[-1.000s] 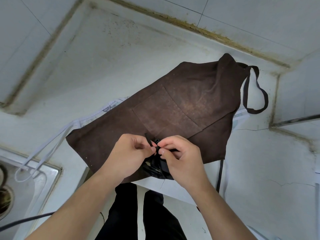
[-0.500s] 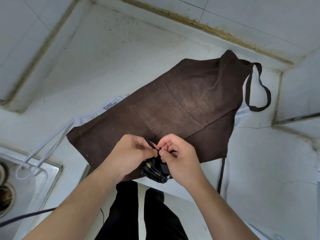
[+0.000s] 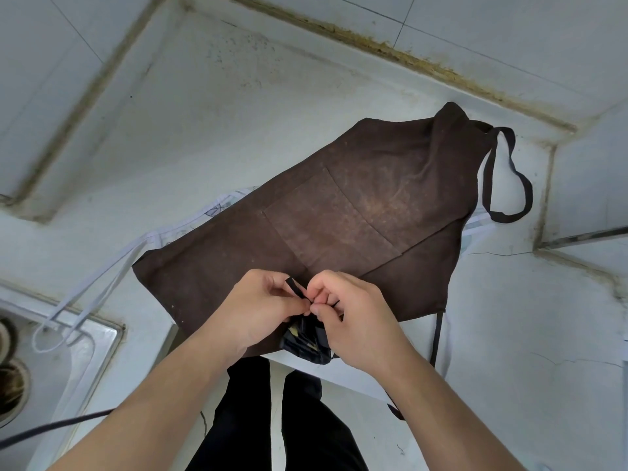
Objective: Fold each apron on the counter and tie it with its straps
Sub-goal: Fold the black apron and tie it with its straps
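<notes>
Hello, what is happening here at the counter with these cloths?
A person is tying a small dark folded apron at the counter's near edge. The left hand and right hand pinch its black strap between the fingers. Behind them a brown apron lies spread flat on the counter, not yet folded. A white apron peeks out beneath it, its straps trailing to the sink.

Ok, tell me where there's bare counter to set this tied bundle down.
Bare counter lies between the brown apron and the back wall, and right of it near the front edge. The middle is covered; white straps trail toward the sink on the left.
</notes>
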A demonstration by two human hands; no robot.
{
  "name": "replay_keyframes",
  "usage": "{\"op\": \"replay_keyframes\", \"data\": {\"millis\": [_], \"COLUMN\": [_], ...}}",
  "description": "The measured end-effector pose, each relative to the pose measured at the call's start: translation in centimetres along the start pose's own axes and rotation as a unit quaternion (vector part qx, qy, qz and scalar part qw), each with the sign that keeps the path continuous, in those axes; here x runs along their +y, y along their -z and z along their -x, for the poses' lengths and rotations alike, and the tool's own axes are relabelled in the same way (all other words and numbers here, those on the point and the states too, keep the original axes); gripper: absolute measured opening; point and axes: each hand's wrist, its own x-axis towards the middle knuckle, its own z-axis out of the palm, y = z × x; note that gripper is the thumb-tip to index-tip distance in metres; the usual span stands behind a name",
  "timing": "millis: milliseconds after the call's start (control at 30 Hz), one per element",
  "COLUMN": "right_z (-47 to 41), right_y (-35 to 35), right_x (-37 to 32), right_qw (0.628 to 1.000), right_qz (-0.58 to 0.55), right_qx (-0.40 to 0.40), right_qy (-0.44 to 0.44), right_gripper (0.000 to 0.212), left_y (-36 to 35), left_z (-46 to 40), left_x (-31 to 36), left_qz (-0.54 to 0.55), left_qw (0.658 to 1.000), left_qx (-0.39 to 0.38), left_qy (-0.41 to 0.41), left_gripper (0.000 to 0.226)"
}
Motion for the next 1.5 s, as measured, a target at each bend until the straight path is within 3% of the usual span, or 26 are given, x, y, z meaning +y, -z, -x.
{"op": "replay_keyframes", "data": {"millis": [433, 600, 1033, 1267, 1500], "right_z": [0.4, 1.0, 1.9, 1.3, 0.2], "right_y": [-0.8, -1.5, -2.3, -1.4, -1.5], "right_x": [0.5, 0.5, 0.3, -1.0, -1.4], "right_qw": [0.997, 0.996, 0.994, 0.992, 0.984], "right_qz": [0.057, 0.059, 0.088, 0.095, 0.045], "right_qx": [0.052, 0.065, 0.061, -0.018, -0.021], "right_qy": [0.029, 0.023, -0.008, -0.084, -0.169], "right_gripper": [0.017, 0.015, 0.021, 0.014, 0.031], "left_y": [-0.8, -1.7, -3.1, -3.4, -3.7], "left_z": [0.3, 0.9, 2.0, 2.0, 1.8], "left_x": [-0.9, -1.6, -3.1, -3.9, -4.3], "left_qz": [0.004, -0.098, -0.149, -0.225, -0.209], "left_qw": [0.999, 0.986, 0.948, 0.919, 0.917], "left_qx": [0.035, 0.118, 0.21, 0.203, 0.208], "left_qy": [-0.005, -0.064, -0.186, -0.253, -0.269], "left_gripper": [0.011, 0.03, 0.029, 0.024, 0.031]}}
